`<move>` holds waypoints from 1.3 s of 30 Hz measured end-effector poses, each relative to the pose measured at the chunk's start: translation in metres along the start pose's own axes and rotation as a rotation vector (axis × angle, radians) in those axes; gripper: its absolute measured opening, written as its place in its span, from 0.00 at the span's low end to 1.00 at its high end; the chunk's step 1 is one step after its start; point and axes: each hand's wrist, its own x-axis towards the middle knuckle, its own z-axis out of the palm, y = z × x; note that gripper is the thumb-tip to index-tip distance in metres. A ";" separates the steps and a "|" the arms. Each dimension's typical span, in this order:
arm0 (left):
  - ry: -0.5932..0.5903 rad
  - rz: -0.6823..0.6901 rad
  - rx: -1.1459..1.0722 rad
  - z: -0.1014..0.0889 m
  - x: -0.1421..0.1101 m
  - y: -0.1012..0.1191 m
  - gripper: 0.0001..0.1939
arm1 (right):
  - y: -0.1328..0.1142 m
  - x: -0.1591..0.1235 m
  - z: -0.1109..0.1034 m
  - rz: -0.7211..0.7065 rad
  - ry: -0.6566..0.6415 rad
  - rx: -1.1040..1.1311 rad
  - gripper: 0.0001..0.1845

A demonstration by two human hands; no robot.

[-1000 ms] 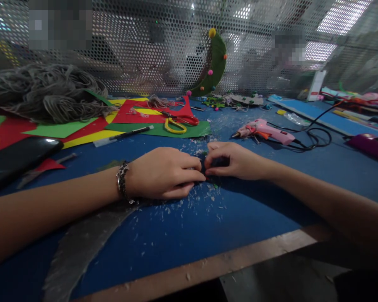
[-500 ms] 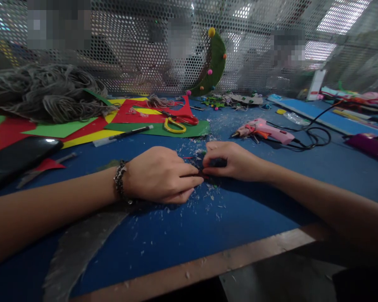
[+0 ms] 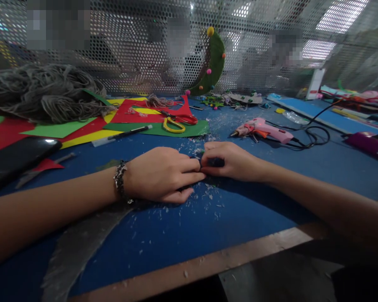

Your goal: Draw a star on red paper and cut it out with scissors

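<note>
My left hand [image 3: 162, 174], with a beaded bracelet [image 3: 119, 180] on its wrist, rests on the blue table mat [image 3: 239, 209] with its fingers pressed together. My right hand [image 3: 229, 161] meets it fingertip to fingertip, fingers curled. Between the two sets of fingertips sits a small dark piece [image 3: 204, 163]; I cannot make out what it is. White scraps [image 3: 204, 197] lie scattered on the mat around and below the hands.
A pink glue gun [image 3: 264, 130] with a black cord lies to the right. Behind the hands are coloured paper sheets [image 3: 82, 128], yellow-handled scissors [image 3: 176, 123], a pen [image 3: 122, 135], a heap of grey string [image 3: 47, 94], a dark phone [image 3: 15, 157] and a green crescent [image 3: 212, 63] against the mesh screen.
Both hands stay in place; the fingertips have shifted a little around the small piece, and the red bit seen between them earlier no longer shows.
</note>
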 end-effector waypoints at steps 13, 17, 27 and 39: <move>-0.132 -0.367 -0.304 -0.005 -0.001 -0.002 0.08 | -0.003 0.002 -0.004 0.097 -0.092 0.083 0.07; -0.185 -0.425 -0.400 -0.009 -0.001 -0.008 0.13 | -0.004 0.003 -0.004 0.125 -0.108 0.104 0.06; -0.279 -0.433 -0.517 -0.018 0.003 -0.016 0.16 | -0.004 0.009 -0.015 0.185 -0.248 0.210 0.10; -0.222 -0.247 -0.278 -0.047 0.012 -0.023 0.10 | -0.020 0.023 -0.058 0.116 -0.302 0.248 0.16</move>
